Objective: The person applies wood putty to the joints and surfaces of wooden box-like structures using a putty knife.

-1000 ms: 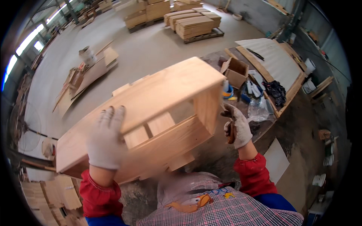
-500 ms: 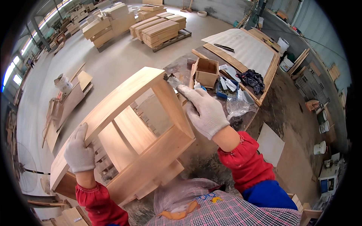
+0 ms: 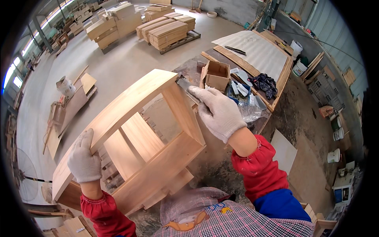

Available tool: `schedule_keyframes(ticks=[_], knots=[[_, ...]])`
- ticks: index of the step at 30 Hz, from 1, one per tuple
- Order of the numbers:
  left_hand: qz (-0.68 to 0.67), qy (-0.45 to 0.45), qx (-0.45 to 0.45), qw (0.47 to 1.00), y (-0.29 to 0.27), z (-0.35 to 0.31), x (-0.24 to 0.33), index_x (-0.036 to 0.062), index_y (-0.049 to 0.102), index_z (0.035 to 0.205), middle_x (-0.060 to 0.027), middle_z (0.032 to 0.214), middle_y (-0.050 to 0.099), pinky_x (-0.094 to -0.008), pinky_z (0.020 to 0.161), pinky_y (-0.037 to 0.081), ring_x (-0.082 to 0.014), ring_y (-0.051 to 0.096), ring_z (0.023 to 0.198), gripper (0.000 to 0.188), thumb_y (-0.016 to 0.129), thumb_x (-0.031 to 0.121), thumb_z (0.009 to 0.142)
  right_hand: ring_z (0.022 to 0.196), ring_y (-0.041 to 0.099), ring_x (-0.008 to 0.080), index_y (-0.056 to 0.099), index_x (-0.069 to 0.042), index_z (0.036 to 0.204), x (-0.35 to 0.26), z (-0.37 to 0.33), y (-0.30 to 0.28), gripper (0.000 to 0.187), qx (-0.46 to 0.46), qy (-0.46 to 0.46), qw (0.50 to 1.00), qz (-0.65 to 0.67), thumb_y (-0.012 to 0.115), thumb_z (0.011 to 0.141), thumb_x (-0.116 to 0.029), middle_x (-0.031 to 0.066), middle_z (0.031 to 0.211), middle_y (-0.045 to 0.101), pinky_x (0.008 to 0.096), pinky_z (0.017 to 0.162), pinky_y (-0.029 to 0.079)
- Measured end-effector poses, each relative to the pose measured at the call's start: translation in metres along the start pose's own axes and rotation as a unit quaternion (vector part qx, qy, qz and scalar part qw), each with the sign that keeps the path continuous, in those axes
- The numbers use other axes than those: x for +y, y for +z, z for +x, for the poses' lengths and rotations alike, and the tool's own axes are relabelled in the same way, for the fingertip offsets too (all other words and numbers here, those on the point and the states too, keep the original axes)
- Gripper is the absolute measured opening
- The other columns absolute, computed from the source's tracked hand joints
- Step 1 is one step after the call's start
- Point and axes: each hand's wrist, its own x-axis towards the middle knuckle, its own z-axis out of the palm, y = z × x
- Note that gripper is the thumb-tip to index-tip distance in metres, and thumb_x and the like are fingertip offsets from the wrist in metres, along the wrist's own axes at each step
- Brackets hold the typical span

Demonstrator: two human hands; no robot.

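A pale wooden frame (image 3: 158, 170), like an open drawer or box with crosspieces, stands tilted in front of me. My left hand (image 3: 85, 160), in a white knit glove, grips its long upper board (image 3: 118, 104) near the left end. In my gloved right hand (image 3: 221, 112) is a putty knife (image 3: 185, 85), its stained blade at the far right corner of the frame. The fingers wrap round the handle, with the index finger stretched along it. Part of the handle is hidden by the glove.
Beyond my right hand, a worktable (image 3: 193, 65) bears a cardboard box (image 3: 218, 75), a blue tray (image 3: 233, 94), a dark rag (image 3: 264, 85) and a plastic bag (image 3: 252, 112). Stacked boards (image 3: 167, 33) stand on a pallet further back. A bucket (image 3: 66, 87) sits at left, a fan (image 3: 27, 173) below it.
My right hand and the putty knife have shifted slightly right at the frame's far corner. The frame has moved a little to the right there, while my left hand keeps its hold.
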Motion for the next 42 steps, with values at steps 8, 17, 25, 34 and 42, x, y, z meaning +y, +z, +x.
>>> schedule_keyframes(ticks=[8,17,25,34,42], knots=[[-0.005,-0.012,-0.015,1.0,-0.003,-0.005,0.001,0.0109,0.063,0.113,-0.0105,0.113,0.063,-0.0378,0.086,0.048,-0.0294,0.059,0.105,0.047,0.052,-0.003,0.069,0.081,0.06,0.0347,0.058,-0.012,0.118,-0.001,0.002,-0.003,0.036,-0.016,-0.014,1.0,-0.023,0.053,0.083,-0.008,0.0154,0.095,0.06,0.0399,0.07,0.05],[0.012,0.021,0.027,0.999,0.004,-0.004,0.0,0.0137,0.063,0.112,-0.0079,0.11,0.065,-0.0371,0.081,0.05,-0.0283,0.062,0.097,0.038,0.052,0.004,0.077,0.08,0.06,0.035,0.058,-0.011,0.116,-0.004,0.0,-0.007,0.033,-0.025,-0.007,0.999,-0.035,0.052,0.083,-0.008,0.0161,0.089,0.06,0.04,0.068,0.048],[0.021,0.011,0.037,0.999,0.007,0.001,-0.006,0.0184,0.064,0.114,-0.006,0.107,0.065,-0.0352,0.08,0.051,-0.0264,0.063,0.095,0.037,0.056,0.008,0.079,0.078,0.061,0.0339,0.057,-0.023,0.12,0.041,-0.109,0.039,0.038,-0.154,0.081,0.978,-0.118,0.053,0.084,-0.012,0.0132,0.092,0.059,0.0417,0.068,0.05],[-0.004,-0.023,0.006,1.0,0.019,0.005,-0.026,0.0177,0.062,0.118,-0.0095,0.11,0.064,-0.0344,0.083,0.049,-0.0285,0.062,0.1,0.04,0.065,0.009,0.08,0.085,0.06,0.0345,0.058,-0.016,0.117,0.087,-0.199,0.08,0.033,-0.15,0.19,0.97,-0.019,0.054,0.085,-0.016,0.0131,0.094,0.061,0.0407,0.074,0.048],[-0.006,-0.061,-0.006,0.998,0.026,0.009,-0.036,0.0202,0.06,0.122,-0.0118,0.111,0.062,-0.0352,0.081,0.049,-0.031,0.061,0.099,0.037,0.063,0.017,0.085,0.082,0.06,0.0326,0.056,-0.016,0.119,0.104,-0.207,0.107,0.035,-0.084,0.143,0.986,0.007,0.053,0.084,-0.014,0.0118,0.09,0.06,0.0416,0.071,0.049]])
